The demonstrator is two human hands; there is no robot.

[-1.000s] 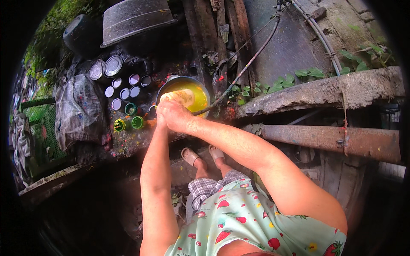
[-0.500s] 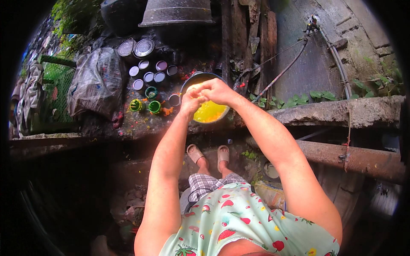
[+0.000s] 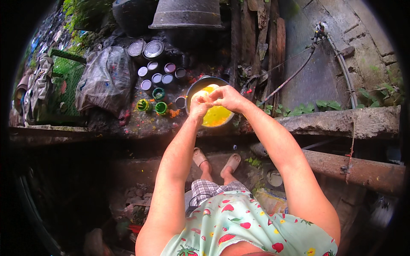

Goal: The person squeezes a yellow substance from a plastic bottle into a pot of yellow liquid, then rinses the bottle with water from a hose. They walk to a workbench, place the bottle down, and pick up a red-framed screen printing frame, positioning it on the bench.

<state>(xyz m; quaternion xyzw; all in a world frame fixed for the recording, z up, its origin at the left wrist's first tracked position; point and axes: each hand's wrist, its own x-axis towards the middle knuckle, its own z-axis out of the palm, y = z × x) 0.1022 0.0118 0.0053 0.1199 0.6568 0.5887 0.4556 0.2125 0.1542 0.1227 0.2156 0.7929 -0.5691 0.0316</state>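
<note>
A round dark-rimmed basin (image 3: 188, 94) holds bright yellow liquid (image 3: 217, 115), with orange bits along its lower edge. Over it my two hands meet, fingertips together. My left hand (image 3: 199, 107) is closed, thumb side toward the right hand. My right hand (image 3: 230, 99) bends in from the right with its fingers pinched. A pale, yellow-stained thing (image 3: 209, 88) shows just beyond the fingers; its kind is unclear, and the hands partly cover it. Left of the basin stand an open green-rimmed jar (image 3: 161, 108), another green jar (image 3: 158, 93) and a yellow-smeared jar (image 3: 143, 105).
Several small lidded cans (image 3: 156, 78) and two larger round lids (image 3: 153, 49) sit farther left. A big grey tub (image 3: 186, 15) stands behind. A plastic-covered bundle (image 3: 106, 79) lies left, wooden planks (image 3: 256, 38) at the back. A concrete ledge (image 3: 337, 120) runs right.
The whole view has shifted slightly, so the surroundings appear farther right and lower. My hands stay together over the basin, and my right foot has turned outward.
</note>
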